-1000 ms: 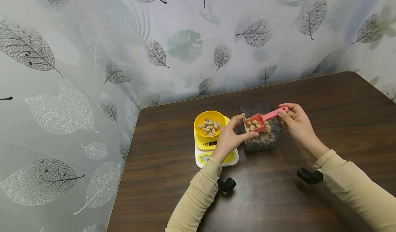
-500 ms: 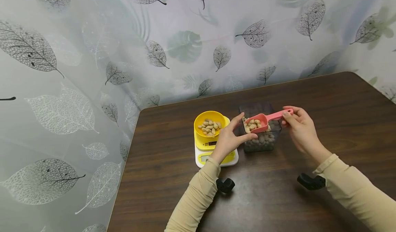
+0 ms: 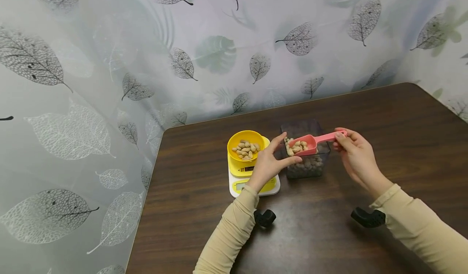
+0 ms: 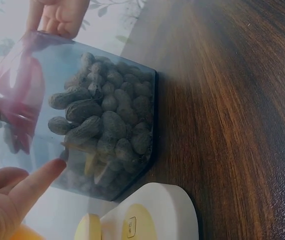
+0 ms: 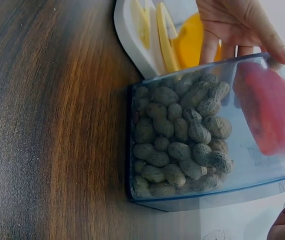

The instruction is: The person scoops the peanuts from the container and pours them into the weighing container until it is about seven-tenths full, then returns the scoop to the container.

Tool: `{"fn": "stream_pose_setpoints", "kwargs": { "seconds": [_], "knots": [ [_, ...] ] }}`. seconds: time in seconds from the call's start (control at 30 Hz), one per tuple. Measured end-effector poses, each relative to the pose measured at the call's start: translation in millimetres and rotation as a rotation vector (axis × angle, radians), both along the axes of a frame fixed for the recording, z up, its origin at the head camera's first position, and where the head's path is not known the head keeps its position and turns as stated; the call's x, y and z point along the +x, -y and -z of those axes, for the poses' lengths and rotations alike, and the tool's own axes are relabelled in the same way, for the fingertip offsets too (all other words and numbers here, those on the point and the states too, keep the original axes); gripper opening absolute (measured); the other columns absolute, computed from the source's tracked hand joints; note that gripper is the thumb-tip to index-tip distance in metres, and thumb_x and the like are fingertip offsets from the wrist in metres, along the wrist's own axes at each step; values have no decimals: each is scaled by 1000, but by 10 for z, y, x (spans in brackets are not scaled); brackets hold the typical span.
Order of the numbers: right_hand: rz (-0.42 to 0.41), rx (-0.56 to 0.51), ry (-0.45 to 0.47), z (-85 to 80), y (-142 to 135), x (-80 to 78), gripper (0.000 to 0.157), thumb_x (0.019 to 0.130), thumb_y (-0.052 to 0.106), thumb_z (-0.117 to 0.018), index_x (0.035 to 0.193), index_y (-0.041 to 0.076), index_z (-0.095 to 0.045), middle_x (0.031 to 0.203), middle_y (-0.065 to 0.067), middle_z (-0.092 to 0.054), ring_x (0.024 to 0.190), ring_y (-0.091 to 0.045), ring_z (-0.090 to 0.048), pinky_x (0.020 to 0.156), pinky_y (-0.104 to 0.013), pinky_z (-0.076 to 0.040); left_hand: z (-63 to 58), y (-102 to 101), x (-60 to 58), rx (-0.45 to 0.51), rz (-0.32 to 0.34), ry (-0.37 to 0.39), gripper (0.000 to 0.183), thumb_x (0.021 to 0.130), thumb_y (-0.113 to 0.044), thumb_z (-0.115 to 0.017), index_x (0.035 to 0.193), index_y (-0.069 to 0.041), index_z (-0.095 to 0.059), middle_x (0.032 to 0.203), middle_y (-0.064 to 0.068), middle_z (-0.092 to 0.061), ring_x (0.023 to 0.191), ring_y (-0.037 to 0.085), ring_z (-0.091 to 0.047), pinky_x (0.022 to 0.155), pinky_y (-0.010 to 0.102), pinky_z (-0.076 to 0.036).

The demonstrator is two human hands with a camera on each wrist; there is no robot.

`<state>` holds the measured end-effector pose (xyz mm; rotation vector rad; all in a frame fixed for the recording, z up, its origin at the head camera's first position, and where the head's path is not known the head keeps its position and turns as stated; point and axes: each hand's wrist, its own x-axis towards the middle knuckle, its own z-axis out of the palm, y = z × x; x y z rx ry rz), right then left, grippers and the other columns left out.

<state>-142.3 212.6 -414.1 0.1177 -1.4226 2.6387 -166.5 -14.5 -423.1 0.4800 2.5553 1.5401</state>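
A pink plastic scoop with a slim handle is inside the upper part of a clear, smoky-tinted, open-topped box, apparently just above the heap of tan unshelled peanuts. Its pan carries a small load of the same nuts.

The right hand pinches the handle's right end between thumb and fingers, beyond the box's right side. The scoop's long axis runs roughly left to right, the handle end slightly farther away and the pan's mouth facing left.

That way lies a round yellow bowl, holding more peanuts, on a white-and-yellow kitchen scale; its display is too small to read. The left hand is the nearer one to the bowl and sits between it and the pan: thumb and forefinger wide apart, it holds the box's near-left corner, the thumb just beside the pan.

Bowl and scoop are therefore near neighbours on the dark wood-grain worktop, separated by the box's left wall and that hand.
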Motion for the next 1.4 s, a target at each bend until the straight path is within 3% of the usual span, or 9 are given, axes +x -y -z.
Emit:
{"fn": "stream_pose_setpoints", "kwargs": {
  "seconds": [0.27,0.63,0.87,1.4],
  "knots": [
    [21,-57,27,-8,-18,8,21,88,6,-59,106,1,-49,84,-2,-63,69,-8,-60,66,-17,-52,20,-1,-10,16,0,0,75,74,-46,-74,135,-54,-32,148,-14,-36,129,19,-47,103,44,-43],
    [16,-26,48,-24,-30,16,31,88,7,-60,112,-2,-42,88,-1,-60,72,-7,-60,68,-16,-52,18,-13,-17,11,-1,-1,76,74,-45,-75,138,-49,-33,148,-13,-36,130,18,-47,104,42,-42],
    [28,-80,100,-41,-78,26,20,87,7,-62,105,4,-52,83,-3,-63,71,-9,-60,66,-17,-52,17,-7,-10,2,-2,4,77,73,-49,-74,136,-56,-28,148,-15,-35,130,19,-47,103,43,-43],
    [12,-131,100,3,-127,37,18,88,3,-59,104,3,-52,84,-3,-62,71,-10,-59,66,-18,-51,45,2,-12,8,7,12,83,74,-54,-71,143,-47,-26,149,-17,-32,132,22,-45,102,44,-43]
  ]
}}
